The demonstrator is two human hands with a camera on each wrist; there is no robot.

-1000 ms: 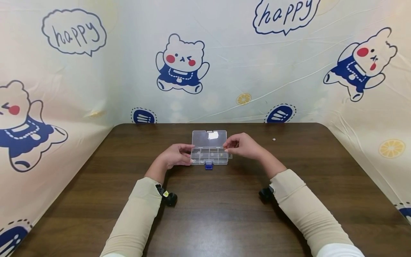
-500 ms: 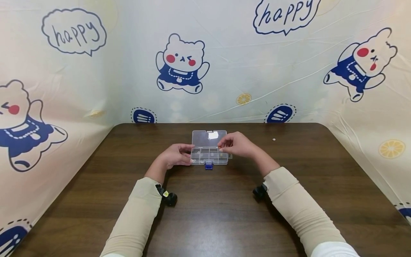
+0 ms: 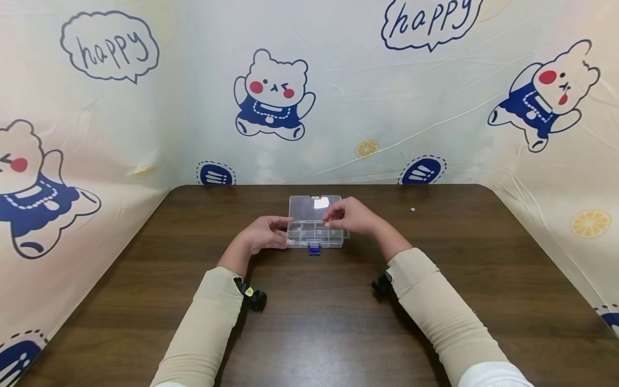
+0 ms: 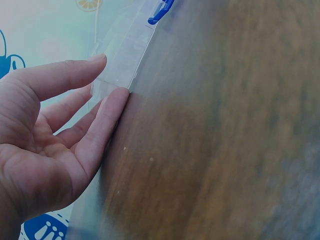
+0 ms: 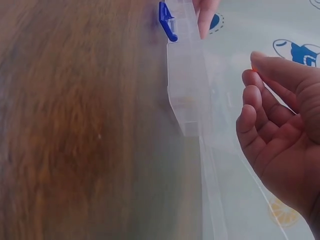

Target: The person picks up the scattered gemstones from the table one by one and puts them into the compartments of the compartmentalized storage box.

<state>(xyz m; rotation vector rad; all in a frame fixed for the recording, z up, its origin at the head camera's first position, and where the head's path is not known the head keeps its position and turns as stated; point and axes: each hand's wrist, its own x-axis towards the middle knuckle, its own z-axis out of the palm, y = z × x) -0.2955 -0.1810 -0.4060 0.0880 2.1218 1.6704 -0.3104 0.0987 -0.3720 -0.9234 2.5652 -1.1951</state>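
Clear compartment box [image 3: 315, 228]: light, stiff, slippery plastic, likely best held at ends. Left hand [image 3: 263, 235] steadies left end, fingers straight. Right hand [image 3: 349, 217] pinches tiny orange bit [image 5: 255, 70] above it.

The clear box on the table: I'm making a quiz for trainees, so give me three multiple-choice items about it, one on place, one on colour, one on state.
1. Where is the left hand?
A. At the left end of the box
B. On the table's right edge
C. Raised in front of the backdrop

2. What colour is the latch on the box's near side?
A. Red
B. Blue
C. Yellow

3. How does the lid stand?
A. Shut and latched
C. Taken off and lying by the sleeve
B. Open, tipped back behind the compartments

Answers:
1. A, the left wrist view shows the fingers touching the box's end.
2. B, the head view shows a blue clasp at the front.
3. B, the compartments lie uncovered with the lid behind them, and the right hand is over them.
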